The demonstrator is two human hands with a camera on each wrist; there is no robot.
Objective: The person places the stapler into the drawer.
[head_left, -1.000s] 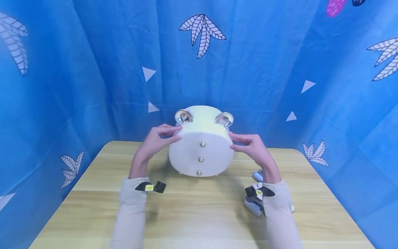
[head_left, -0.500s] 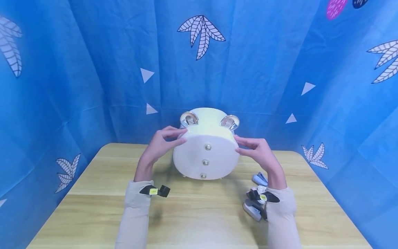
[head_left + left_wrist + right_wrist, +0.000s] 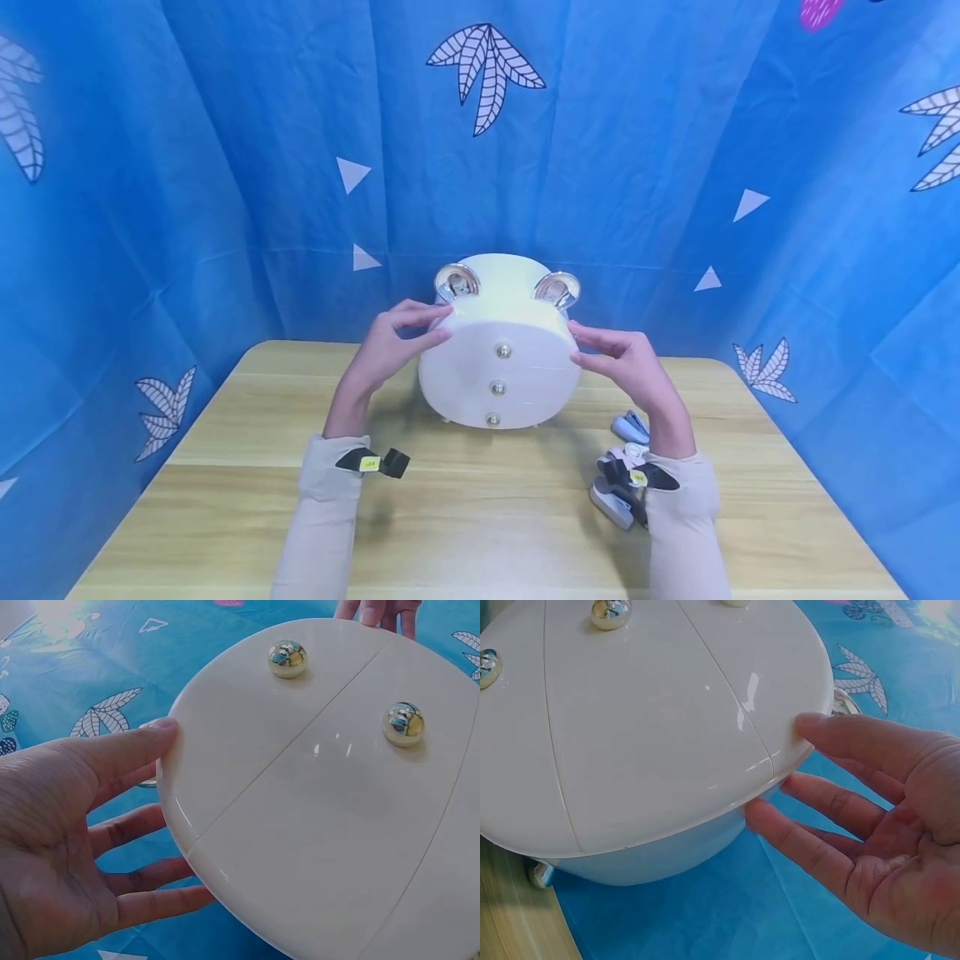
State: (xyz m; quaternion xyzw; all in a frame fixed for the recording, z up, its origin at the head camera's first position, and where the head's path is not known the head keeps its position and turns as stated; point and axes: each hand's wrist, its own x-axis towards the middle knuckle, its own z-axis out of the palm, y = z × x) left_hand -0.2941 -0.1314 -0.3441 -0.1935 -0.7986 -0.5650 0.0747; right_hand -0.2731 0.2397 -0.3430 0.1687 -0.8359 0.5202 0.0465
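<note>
A glossy white rounded drawer box (image 3: 480, 375) stands on its small feet near the back of the table. Round gold knobs run down its front, and two shiny metal ear-like pieces rise from its top. My left hand (image 3: 386, 346) holds its left side, thumb at the front edge and fingers along the side. On the opposite side, my right hand (image 3: 626, 362) holds it likewise, thumb tip on the front rim. In the right wrist view, the right fingers (image 3: 832, 802) touch below the rim. The box's back is hidden.
Several small objects lie by my right wrist, among them a blue-grey piece (image 3: 632, 427) and a grey-and-white one (image 3: 611, 502); the wrist strap partly hides them. A blue patterned curtain (image 3: 480, 192) hangs behind and beside the wooden table (image 3: 480, 517).
Both hands and the drawer box have shifted slightly right since a second ago. In the last half second they have hardly moved; the head view has tilted a little.
</note>
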